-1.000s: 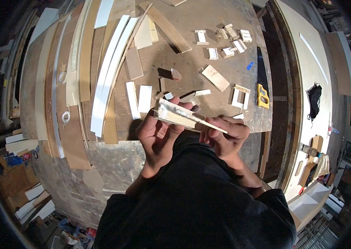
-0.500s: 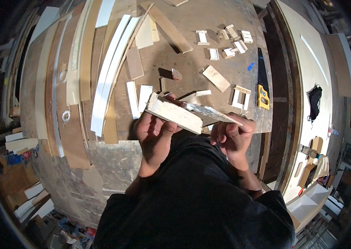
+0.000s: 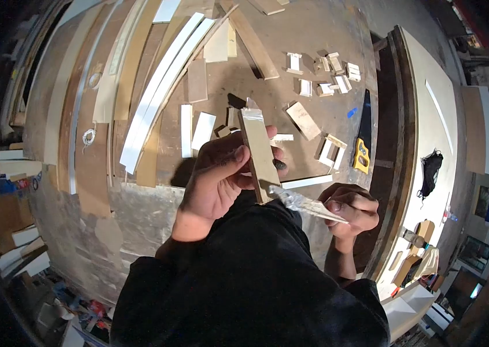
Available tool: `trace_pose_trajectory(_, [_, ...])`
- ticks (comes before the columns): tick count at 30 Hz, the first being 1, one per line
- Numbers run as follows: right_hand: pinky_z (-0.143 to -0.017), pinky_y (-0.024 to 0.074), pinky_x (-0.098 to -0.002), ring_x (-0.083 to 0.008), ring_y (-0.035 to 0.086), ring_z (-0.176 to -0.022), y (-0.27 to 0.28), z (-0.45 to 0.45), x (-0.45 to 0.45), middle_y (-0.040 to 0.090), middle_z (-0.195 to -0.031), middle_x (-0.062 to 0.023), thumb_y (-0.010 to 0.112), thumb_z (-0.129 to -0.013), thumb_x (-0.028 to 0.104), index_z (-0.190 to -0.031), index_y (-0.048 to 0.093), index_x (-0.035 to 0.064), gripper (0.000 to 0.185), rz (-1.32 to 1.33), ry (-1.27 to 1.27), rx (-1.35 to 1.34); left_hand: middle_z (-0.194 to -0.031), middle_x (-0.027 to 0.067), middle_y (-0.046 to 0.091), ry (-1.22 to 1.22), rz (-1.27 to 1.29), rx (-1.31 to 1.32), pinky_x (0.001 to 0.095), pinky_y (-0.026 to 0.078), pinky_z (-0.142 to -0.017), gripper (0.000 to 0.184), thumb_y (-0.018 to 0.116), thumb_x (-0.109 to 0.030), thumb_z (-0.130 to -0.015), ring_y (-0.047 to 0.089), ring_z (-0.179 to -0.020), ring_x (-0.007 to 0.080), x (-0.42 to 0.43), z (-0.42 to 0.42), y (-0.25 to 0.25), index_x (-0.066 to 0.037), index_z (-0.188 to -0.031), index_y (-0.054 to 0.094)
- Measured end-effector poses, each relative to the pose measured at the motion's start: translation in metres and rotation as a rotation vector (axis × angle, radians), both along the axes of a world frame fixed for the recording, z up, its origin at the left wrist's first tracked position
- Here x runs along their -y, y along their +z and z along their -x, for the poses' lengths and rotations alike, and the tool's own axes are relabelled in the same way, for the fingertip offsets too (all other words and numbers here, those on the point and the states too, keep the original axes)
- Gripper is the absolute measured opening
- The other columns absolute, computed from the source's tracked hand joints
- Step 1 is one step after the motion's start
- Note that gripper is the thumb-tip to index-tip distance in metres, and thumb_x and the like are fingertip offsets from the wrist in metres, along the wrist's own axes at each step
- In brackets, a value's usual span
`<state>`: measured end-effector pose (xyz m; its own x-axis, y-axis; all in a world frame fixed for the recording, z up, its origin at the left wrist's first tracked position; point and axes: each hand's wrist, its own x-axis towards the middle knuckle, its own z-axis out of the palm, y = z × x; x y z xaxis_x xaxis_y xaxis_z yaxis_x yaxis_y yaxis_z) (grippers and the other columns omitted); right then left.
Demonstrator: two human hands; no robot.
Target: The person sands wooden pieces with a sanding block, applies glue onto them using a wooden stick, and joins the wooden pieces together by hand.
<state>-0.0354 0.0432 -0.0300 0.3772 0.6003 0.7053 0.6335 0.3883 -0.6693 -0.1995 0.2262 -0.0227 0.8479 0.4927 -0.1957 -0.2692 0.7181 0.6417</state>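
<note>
My left hand [image 3: 215, 173] is closed around a narrow wooden block [image 3: 261, 153], which stands nearly upright with its pale broad face showing. My right hand [image 3: 353, 209] pinches a thin, pointed wooden stick [image 3: 316, 208] whose far end carries a shiny whitish coating. That coated end touches or nearly touches the block's lower end. Behind the block, a small dark object [image 3: 279, 165] shows by my left fingertips. Several small wooden assemblies lie beyond my hands, among them an open rectangular frame [image 3: 323, 151].
Long boards and white strips [image 3: 166, 92] cover the left of the worktable [image 3: 256, 43]. A handsaw [image 3: 362, 156] with a yellow handle lies near its right edge. Across a gap, a pale panel [image 3: 415, 144] bears a black cloth [image 3: 431, 173] and a tool [image 3: 415, 238].
The block has turned from lying slanted to nearly upright. My right hand has moved right and down with the stick, whose coated end is now by the block's lower end. The view has shifted.
</note>
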Motion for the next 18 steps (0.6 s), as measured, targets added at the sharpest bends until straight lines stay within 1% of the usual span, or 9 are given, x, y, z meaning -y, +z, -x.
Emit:
trace_pose_trajectory(3, [-0.05, 0.055, -0.0317, -0.0178, 0.061, -0.051, 0.006, -0.002, 0.001, 0.063, -0.062, -0.0053, 0.081, -0.078, 0.018, -0.088, 0.071, 0.0022, 0.021, 0.024, 0.077, 0.043, -0.124, 0.0251, 0.062, -0.044, 0.103, 0.076, 0.0385, 0.062, -0.083, 0.046, 0.055, -0.019, -0.099, 0.069, -0.104, 0.0345, 0.003, 0.0, 0.001, 0.006, -0.137, 0.048])
trace_pose_trajectory(4, [-0.05, 0.055, -0.0317, -0.0178, 0.061, -0.051, 0.009, -0.004, 0.004, 0.063, -0.062, -0.0053, 0.081, -0.078, 0.018, -0.088, 0.071, 0.0022, 0.021, 0.022, 0.079, 0.046, -0.124, 0.0251, 0.062, -0.042, 0.101, 0.078, 0.0385, 0.062, -0.083, 0.046, 0.055, -0.019, -0.099, 0.069, -0.104, 0.0345, 0.003, 0.001, 0.004, 0.006, -0.137, 0.048])
trace_pose_trajectory(6, [-0.051, 0.0561, -0.0322, -0.0182, 0.061, -0.051, 0.017, -0.01, 0.008, 0.063, -0.063, -0.0057, 0.08, -0.076, 0.017, -0.088, 0.07, 0.0001, 0.023, 0.084, 0.141, 0.193, -0.136, 0.0283, 0.052, -0.059, 0.07, 0.0, 0.0469, 0.058, -0.088, 0.055, 0.056, -0.024, -0.097, 0.063, -0.107, 0.0345, 0.003, 0.003, 0.008, 0.014, -0.135, 0.043])
trace_pose_trajectory(10, [-0.053, 0.0578, -0.0336, -0.0176, 0.061, -0.051, 0.04, -0.016, 0.019, 0.063, -0.062, -0.0079, 0.074, -0.082, 0.013, -0.087, 0.069, -0.0004, 0.015, 0.109, 0.15, 0.359, -0.136, 0.0305, 0.051, -0.076, 0.216, 0.138, 0.0468, 0.058, -0.087, 0.052, 0.053, -0.021, -0.098, 0.063, -0.105, 0.0356, 0.006, 0.007, -0.005, 0.015, -0.135, 0.043])
trace_pose_trajectory(11, [-0.051, 0.0575, -0.0344, -0.0171, 0.06, -0.049, 0.041, -0.02, 0.02, 0.062, -0.062, -0.0087, 0.072, -0.085, 0.014, -0.086, 0.068, -0.0001, 0.015, 0.081, 0.187, 0.397, -0.134, 0.0295, 0.053, -0.049, 0.261, 0.153, 0.0429, 0.061, -0.083, 0.046, 0.051, -0.018, -0.099, 0.066, -0.104, 0.0367, 0.008, 0.005, -0.004, 0.013, -0.134, 0.046])
trace_pose_trajectory(12, [-0.051, 0.0575, -0.0344, -0.0171, 0.06, -0.049, 0.039, -0.02, 0.021, 0.062, -0.062, -0.0087, 0.072, -0.085, 0.014, -0.086, 0.068, -0.0001, 0.015, 0.079, 0.19, 0.4, -0.132, 0.0285, 0.055, -0.023, 0.303, 0.168, 0.039, 0.064, -0.079, 0.041, 0.049, -0.015, -0.101, 0.069, -0.102, 0.0377, 0.009, 0.005, -0.003, 0.011, -0.132, 0.05])
trace_pose_trajectory(14, [-0.049, 0.057, -0.035, -0.0177, 0.059, -0.047, 0.032, -0.019, 0.023, 0.062, -0.062, -0.0086, 0.072, -0.085, 0.016, -0.087, 0.067, 0.0, 0.017, -0.042, 0.117, 0.276, -0.133, 0.0291, 0.054, -0.047, 0.336, 0.182, 0.0394, 0.064, -0.078, 0.041, 0.048, -0.015, -0.101, 0.068, -0.103, 0.0383, 0.009, 0.007, -0.006, 0.011, -0.132, 0.049])
trace_pose_trajectory(17, [-0.048, 0.0569, -0.0353, -0.0182, 0.06, -0.047, 0.036, -0.009, 0.016, 0.062, -0.062, -0.0084, 0.074, -0.084, 0.017, -0.089, 0.067, -0.001, 0.02, -0.013, 0.127, 0.261, -0.129, 0.0298, 0.057, -0.08, 0.316, 0.247, 0.0395, 0.064, -0.079, 0.042, 0.05, -0.015, -0.1, 0.068, -0.104, 0.0385, 0.011, 0.009, -0.006, 0.01, -0.134, 0.048])
trace_pose_trajectory(18, [-0.048, 0.0572, -0.0354, -0.0184, 0.061, -0.047, 0.036, -0.006, 0.014, 0.062, -0.062, -0.0085, 0.075, -0.084, 0.017, -0.09, 0.067, -0.0018, 0.021, -0.006, 0.139, 0.231, -0.133, 0.0304, 0.053, -0.09, 0.273, 0.225, 0.0445, 0.06, -0.086, 0.047, 0.051, -0.016, -0.099, 0.064, -0.109, 0.0374, 0.011, 0.012, -0.006, 0.012, -0.136, 0.043])
